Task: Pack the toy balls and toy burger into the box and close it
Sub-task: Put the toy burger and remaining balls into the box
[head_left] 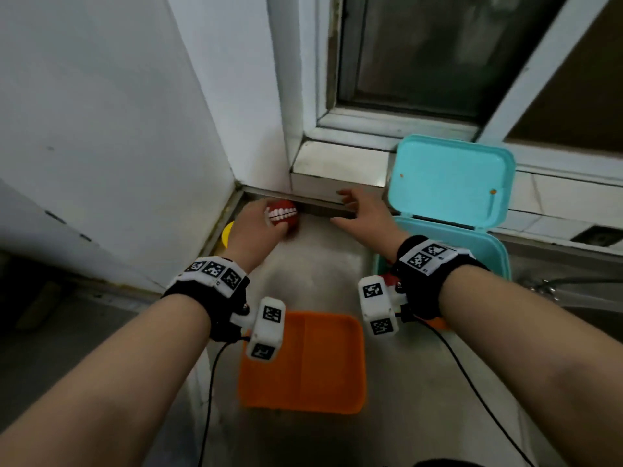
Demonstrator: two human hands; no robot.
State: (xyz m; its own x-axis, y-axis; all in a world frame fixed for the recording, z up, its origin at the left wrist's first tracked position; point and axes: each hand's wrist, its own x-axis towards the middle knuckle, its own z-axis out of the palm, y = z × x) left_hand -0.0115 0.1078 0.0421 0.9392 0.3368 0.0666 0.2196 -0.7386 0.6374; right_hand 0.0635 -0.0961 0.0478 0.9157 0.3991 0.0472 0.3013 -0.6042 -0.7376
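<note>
Your left hand (251, 227) is curled around a red ball (282, 214) with a white toothy grin printed on it, fingers wrapped on its left and under side, gripping it low in the far corner of the counter (317, 264) near the wall (101, 129). Just left of that hand a bit of a yellow ball (228, 232) peeks out, mostly hidden behind the hand. Your right hand (365, 214) is open and holds nothing, fingers spread and loose, hovering near the metal ledge (337, 170) under the window (421, 52) and just left of the box; whether it touches the ledge is unclear. The teal box (499, 254) sits at the right of the counter with its lid (448, 183) swung up and leaning back toward the window frame. Your right wrist covers most of the box opening, so the contents can't be made out apart from a small red bit by the wrist. An orange tray (317, 365) lies flat on the counter nearer to you, between your forearms, with a raised divider line down its middle. Both wrists wear black bands (424, 281) with white marker blocks and thin black cables trailing toward you. The counter is grey and dull, the walls are white, and the window pane is dark.
</note>
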